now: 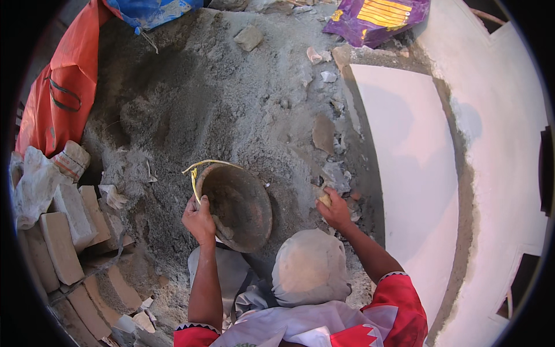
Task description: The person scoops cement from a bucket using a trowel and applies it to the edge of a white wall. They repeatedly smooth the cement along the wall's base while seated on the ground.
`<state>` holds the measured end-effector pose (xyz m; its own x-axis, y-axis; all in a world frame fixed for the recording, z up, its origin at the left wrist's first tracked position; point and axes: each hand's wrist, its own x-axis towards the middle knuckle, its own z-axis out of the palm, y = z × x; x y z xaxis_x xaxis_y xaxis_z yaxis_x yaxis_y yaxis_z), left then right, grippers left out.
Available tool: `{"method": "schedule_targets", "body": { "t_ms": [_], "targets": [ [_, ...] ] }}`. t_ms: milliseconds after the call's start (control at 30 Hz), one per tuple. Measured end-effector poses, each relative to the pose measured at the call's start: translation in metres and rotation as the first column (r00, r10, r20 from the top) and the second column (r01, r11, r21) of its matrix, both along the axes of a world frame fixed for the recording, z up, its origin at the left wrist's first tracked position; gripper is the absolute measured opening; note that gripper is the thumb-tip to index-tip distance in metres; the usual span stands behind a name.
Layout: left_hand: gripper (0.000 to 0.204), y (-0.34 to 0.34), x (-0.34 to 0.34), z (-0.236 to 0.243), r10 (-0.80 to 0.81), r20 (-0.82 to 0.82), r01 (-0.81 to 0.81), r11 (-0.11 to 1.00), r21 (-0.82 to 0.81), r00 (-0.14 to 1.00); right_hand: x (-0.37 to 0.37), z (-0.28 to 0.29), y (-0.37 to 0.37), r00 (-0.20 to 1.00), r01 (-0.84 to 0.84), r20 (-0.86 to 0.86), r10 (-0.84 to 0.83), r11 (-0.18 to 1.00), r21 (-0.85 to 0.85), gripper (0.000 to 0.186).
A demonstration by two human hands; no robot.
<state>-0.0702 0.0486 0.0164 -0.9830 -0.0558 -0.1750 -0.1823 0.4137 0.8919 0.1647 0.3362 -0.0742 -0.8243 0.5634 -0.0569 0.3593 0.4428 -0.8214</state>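
Observation:
My left hand grips the near left rim of a round, worn, mortar-stained pan, which has a yellow strip looped at its edge. The pan rests tilted on grey, rough sand or mortar. Off to the pan's right, my right hand has its fingers closed round a small yellowish chunk among broken rubble. My knee in grey cloth shows below, between my forearms.
A white slab runs along the right beside a pale wall. Stacked bricks and a red sack line the left. A blue sack and a purple sack lie at the back, with loose stones.

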Motion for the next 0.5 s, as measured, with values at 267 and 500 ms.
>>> {"method": "schedule_targets", "body": {
  "t_ms": [267,500],
  "targets": [
    [0.040,0.008,0.030,-0.004,-0.097,-0.076,0.091,0.992,-0.083,0.992,-0.069,0.028,-0.048,0.698,-0.674,0.393,0.599,0.735,0.076,0.039],
    [0.026,0.003,0.059,-0.011,-0.153,-0.147,0.141,0.986,-0.089,0.977,-0.088,0.020,-0.099,0.474,-0.771,0.494,0.729,0.614,-0.166,0.045]
  ]
}}
